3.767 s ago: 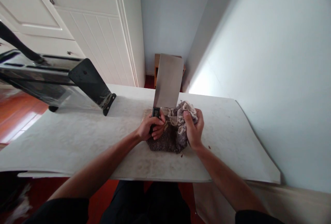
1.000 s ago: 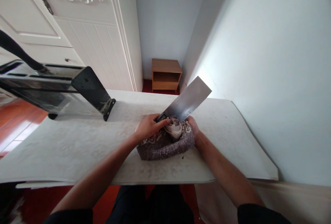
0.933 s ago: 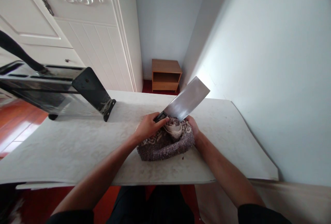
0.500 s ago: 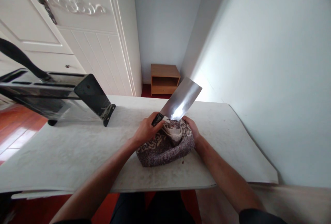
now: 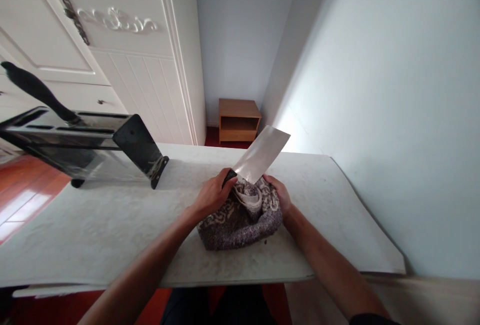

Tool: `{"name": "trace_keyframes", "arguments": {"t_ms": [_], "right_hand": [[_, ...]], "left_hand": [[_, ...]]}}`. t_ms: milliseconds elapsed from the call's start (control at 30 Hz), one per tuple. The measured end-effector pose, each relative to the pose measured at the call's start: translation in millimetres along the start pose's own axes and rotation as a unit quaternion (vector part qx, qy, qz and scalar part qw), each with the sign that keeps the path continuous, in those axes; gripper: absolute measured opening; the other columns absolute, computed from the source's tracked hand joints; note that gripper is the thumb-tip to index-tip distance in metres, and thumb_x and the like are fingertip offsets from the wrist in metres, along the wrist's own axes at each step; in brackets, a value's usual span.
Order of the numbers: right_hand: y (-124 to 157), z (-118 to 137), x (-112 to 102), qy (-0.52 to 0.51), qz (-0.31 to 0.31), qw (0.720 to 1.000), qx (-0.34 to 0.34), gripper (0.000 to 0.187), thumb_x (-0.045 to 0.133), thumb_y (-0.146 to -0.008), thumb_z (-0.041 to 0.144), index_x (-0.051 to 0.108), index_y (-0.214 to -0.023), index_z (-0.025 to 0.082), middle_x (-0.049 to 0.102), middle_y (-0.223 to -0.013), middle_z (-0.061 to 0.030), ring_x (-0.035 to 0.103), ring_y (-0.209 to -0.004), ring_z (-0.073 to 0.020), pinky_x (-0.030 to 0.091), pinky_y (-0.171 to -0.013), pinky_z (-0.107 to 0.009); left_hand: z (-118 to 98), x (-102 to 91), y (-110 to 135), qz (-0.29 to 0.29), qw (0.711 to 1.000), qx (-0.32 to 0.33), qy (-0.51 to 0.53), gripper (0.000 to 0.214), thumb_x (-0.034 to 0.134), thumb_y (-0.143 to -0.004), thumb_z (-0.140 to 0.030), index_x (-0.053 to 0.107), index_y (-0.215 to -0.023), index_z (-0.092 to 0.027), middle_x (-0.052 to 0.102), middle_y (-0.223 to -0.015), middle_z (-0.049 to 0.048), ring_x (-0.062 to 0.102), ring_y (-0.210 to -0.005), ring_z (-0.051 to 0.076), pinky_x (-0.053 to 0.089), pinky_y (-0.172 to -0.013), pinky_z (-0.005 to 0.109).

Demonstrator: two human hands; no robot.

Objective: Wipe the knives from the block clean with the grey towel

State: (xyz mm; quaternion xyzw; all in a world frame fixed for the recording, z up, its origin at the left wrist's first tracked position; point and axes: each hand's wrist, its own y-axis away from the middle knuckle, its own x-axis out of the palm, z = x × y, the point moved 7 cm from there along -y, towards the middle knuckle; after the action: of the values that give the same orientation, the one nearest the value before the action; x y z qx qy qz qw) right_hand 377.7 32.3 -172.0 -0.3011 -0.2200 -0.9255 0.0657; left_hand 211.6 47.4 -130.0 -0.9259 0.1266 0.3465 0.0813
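My left hand (image 5: pixel 215 191) is wrapped round the black handle of a cleaver (image 5: pixel 264 152), whose broad steel blade points up and away to the right. Below the blade a folded purple-and-cream patterned cloth (image 5: pixel 240 232) rests on the white table, its pale underside showing in the rolled middle. With its fingers on the cloth's far right edge, my right hand (image 5: pixel 278 196) grips it, though some fingertips are hidden behind the blade and the fabric. The blade's lower corner is right at the cloth's top; I cannot tell whether they touch.
A black knife block (image 5: pixel 135 140) with clear sides stands at the left of the white table (image 5: pixel 315 205), one black-handled tool (image 5: pixel 41 92) in it. Beyond the table are a small wooden cabinet (image 5: pixel 240 107) and a white wardrobe (image 5: pixel 138 80). A wall runs along the right.
The view has tilted slightly, so everything sits a little lower. The cleaver blade has turned somewhat and lost its bright glare. Both hands keep their holds.
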Motion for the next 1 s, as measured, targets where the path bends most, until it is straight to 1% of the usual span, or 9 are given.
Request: {"name": "trace_keyframes", "arguments": {"t_ms": [133,200,300,367,467,600,767,900,1000], "right_hand": [[1.7,2.0,1.6,0.004,0.015,0.999,-0.027,0.028,0.066,-0.078,0.045,0.071,-0.091,0.02,0.077,-0.087,-0.0048,0.07,-0.103,-0.0288,0.055,-0.094,-0.046],[2.7,4.3,2.1,-0.001,0.016,0.999,-0.038,0.03,0.066,-0.079,0.045,0.071,-0.095,0.021,0.077,-0.088,-0.0045,0.07,-0.102,-0.0287,0.054,-0.094,-0.047],[3.8,10.5,4.0,-0.023,0.016,0.998,-0.058,0.03,0.067,-0.079,0.044,0.071,-0.099,0.021,0.077,-0.09,-0.0041,0.07,-0.101,-0.0286,0.055,-0.093,-0.047],[3.5,15.3,5.5,-0.046,0.018,0.996,-0.068,0.031,0.067,-0.079,0.043,0.071,-0.101,0.021,0.077,-0.092,-0.0036,0.07,-0.1,-0.028,0.056,-0.092,-0.046],[0.6,21.2,3.4,-0.084,0.012,0.994,-0.073,0.03,0.065,-0.081,0.042,0.07,-0.102,0.022,0.077,-0.092,-0.0032,0.071,-0.1,-0.026,0.057,-0.091,-0.043],[-3.8,32.8,-15.2,-0.107,-0.048,0.988,-0.099,0.023,0.064,-0.079,0.037,0.07,-0.096,0.021,0.076,-0.086,-0.0026,0.072,-0.095,-0.025,0.059,-0.087,-0.04],[-2.6,49.3,-37.6,-0.09,-0.12,0.978,-0.147,0.019,0.063,-0.075,0.034,0.07,-0.085,0.02,0.074,-0.073,-0.0009,0.072,-0.082,-0.0236,0.059,-0.083,-0.037],[2.0,52.7,-43.1,-0.076,-0.163,0.969,-0.171,0.019,0.064,-0.073,0.034,0.07,-0.084,0.02,0.073,-0.076,0.0004,0.07,-0.075,-0.0212,0.059,-0.078,-0.035],[10.8,57.1,-51.6,-0.034,-0.238,0.943,-0.231,0.02,0.07,-0.071,0.034,0.07,-0.085,0.02,0.073,-0.079,0.0017,0.067,-0.072,-0.0191,0.057,-0.073,-0.033]], "left_hand": [[-0.3,-2.1,1.8,-0.021,0.997,-0.002,0.069,0.036,0.04,-0.095,-0.049,0.06,-0.107,-0.021,0.069,-0.095,0.0066,0.065,-0.092,0.024,0.047,-0.08,0.032],[1.0,2.1,2.1,-0.004,0.988,-0.023,0.154,0.036,0.042,-0.094,-0.051,0.06,-0.094,-0.019,0.064,-0.079,0.0026,0.062,-0.074,0.018,0.046,-0.064,0.026],[3.2,16.1,3.6,0.067,0.947,-0.081,0.304,0.037,0.046,-0.09,-0.055,0.055,-0.087,-0.018,0.045,-0.06,-0.006,0.042,-0.043,0.008,0.032,-0.04,0.02],[0.9,23.7,5.8,0.116,0.915,-0.1,0.372,0.034,0.053,-0.087,-0.052,0.053,-0.09,-0.018,0.04,-0.058,-0.0087,0.034,-0.037,0.005,0.024,-0.034,0.018],[-4.8,30.8,10.8,0.188,0.875,-0.106,0.433,0.031,0.066,-0.08,-0.041,0.052,-0.096,-0.019,0.039,-0.055,-0.0104,0.031,-0.034,0.004,0.019,-0.03,0.015],[-9.3,38.4,18.0,0.267,0.812,-0.124,0.505,0.035,0.069,-0.075,-0.028,0.05,-0.103,-0.021,0.035,-0.049,-0.0127,0.025,-0.032,0.003,0.018,-0.028,0.012],[-6.3,51.2,21.6,0.329,0.75,-0.166,0.549,0.048,0.063,-0.077,-0.026,0.046,-0.121,-0.02,0.044,-0.054,-0.0104,0.023,-0.03,0.003,0.017,-0.025,0.012],[-6.3,56.9,21.3,0.357,0.735,-0.159,0.554,0.044,0.056,-0.08,-0.027,0.047,-0.121,-0.016,0.056,-0.059,-0.0052,0.027,-0.027,0.005,0.023,-0.024,0.015],[-6.0,57.7,20.1,0.349,0.738,-0.159,0.555,0.037,0.053,-0.08,-0.028,0.049,-0.116,-0.017,0.059,-0.063,-0.0038,0.031,-0.028,0.006,0.028,-0.024,0.017]]}}
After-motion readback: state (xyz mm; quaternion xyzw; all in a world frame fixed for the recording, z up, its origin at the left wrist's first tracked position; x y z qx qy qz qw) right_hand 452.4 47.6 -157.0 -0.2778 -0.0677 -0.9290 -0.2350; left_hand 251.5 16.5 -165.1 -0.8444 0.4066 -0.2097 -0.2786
